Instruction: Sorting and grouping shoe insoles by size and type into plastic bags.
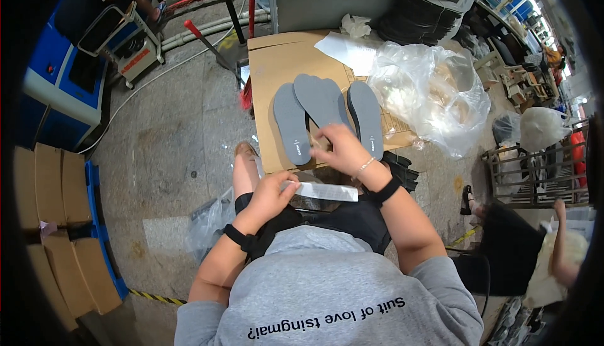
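Seen from above, a seated person works at a flat cardboard sheet on the concrete floor, where three grey shoe insoles lie side by side, overlapping. The right hand rests fingers-down on the lower end of the middle insole, seemingly pinching its edge. The left hand grips one end of a white strip held across the lap. Lifting one insole cleanly likely means keeping its neighbours still. A bulging clear plastic bag crowds the cardboard's right side; stacked cardboard boxes stand well apart, left.
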The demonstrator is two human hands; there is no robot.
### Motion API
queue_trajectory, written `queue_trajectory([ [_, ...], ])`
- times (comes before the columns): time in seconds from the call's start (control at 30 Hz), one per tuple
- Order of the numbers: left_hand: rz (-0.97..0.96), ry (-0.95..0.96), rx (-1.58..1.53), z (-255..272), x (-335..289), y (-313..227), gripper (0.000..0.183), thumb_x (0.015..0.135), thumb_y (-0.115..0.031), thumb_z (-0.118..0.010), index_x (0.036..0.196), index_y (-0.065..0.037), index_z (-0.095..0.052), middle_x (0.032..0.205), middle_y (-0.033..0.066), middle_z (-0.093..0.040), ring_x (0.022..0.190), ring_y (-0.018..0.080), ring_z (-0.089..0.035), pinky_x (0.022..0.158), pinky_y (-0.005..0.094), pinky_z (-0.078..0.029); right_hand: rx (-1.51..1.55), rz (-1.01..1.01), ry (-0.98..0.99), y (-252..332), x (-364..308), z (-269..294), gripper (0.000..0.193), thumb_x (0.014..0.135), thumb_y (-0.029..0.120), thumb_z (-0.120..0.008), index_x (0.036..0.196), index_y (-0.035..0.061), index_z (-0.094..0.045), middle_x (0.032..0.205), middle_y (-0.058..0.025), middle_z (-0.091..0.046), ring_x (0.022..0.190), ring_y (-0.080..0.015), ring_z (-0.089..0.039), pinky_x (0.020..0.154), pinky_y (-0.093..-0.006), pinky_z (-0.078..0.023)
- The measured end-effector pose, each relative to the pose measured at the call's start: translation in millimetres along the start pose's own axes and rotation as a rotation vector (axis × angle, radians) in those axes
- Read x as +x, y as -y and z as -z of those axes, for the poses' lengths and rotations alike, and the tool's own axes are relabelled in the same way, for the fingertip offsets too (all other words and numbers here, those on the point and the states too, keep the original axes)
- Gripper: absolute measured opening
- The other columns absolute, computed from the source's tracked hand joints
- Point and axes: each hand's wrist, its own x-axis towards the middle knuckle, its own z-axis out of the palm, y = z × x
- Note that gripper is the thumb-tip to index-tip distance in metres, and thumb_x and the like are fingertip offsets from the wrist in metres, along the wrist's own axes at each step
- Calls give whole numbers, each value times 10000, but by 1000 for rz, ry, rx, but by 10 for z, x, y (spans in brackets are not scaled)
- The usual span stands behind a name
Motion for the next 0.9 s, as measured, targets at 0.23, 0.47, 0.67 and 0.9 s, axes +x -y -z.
queue_trajectory([
  [0.23, 91, -91, -112, 163, 44, -12, 134, 817, -139, -612, 876, -20, -596, 790, 108, -622, 745, 231, -606, 670, 295, -468, 172, -32, 309, 92, -293, -181, 217, 763, 209, -635, 883, 31, -610, 810, -154, -634, 783, -314, -605, 694, -377, -470],
  [0.47, -330, -287, 600, 13, 104, -293, 145, 757, -70, -595, 899, -56, -622, 824, 118, -606, 905, 291, -540, 890, 432, -348, 163, -64, 279, 175, -275, -190, 146, 779, 169, -609, 850, 44, -625, 776, -144, -636, 752, -312, -610, 675, -375, -474],
  [0.67, -113, -70, 394, -33, 111, -87, 157, 777, -59, -558, 912, -42, -636, 836, 143, -622, 824, 311, -580, 822, 404, -403, 123, -9, 205, 235, -309, -238, 144, 756, 154, -615, 859, 53, -613, 760, -132, -626, 753, -318, -593, 676, -390, -461],
  [0.9, 94, 29, 61, 12, 150, -112, 153, 833, -76, -553, 931, 20, -621, 850, 169, -637, 805, 293, -616, 719, 337, -470, -152, 224, -33, 255, -403, -354, 120, 744, 147, -622, 847, 86, -618, 806, -60, -577, 802, -252, -532, 723, -345, -414],
])
